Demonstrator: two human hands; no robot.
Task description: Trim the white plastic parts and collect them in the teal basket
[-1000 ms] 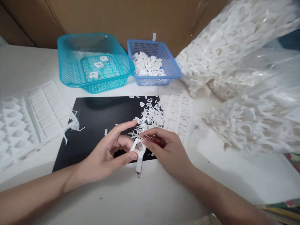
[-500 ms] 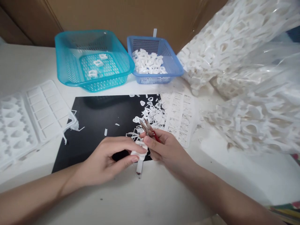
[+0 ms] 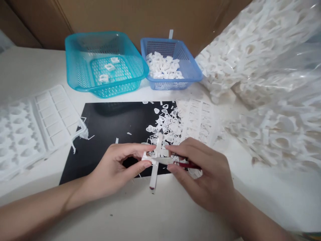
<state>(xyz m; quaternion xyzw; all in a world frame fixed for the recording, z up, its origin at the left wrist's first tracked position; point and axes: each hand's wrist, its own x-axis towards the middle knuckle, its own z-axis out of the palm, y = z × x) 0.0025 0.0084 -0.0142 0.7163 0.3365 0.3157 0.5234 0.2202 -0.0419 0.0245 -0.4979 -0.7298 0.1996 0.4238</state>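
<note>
My left hand (image 3: 117,167) pinches a small white plastic part (image 3: 147,156) between thumb and forefinger over the near edge of a black mat (image 3: 110,130). My right hand (image 3: 200,174) grips small red-handled snips (image 3: 175,162), blades pointing left against the part. A white strip (image 3: 154,170) lies on the table under the part, pointing toward me. A heap of white offcuts (image 3: 165,125) covers the mat's right side just beyond my fingers.
A teal basket (image 3: 75,60) with three white pieces stands at the back; a blue basket (image 3: 190,65) full of white parts sits beside it. White moulded trays (image 3: 32,124) lie on the left. Clear bags of white parts (image 3: 271,83) fill the right. Cardboard stands behind.
My right hand has turned the snips from pointing up and away to lying sideways, blades now against the white part. The left hand kept its pinch. The view shifted slightly right.
</note>
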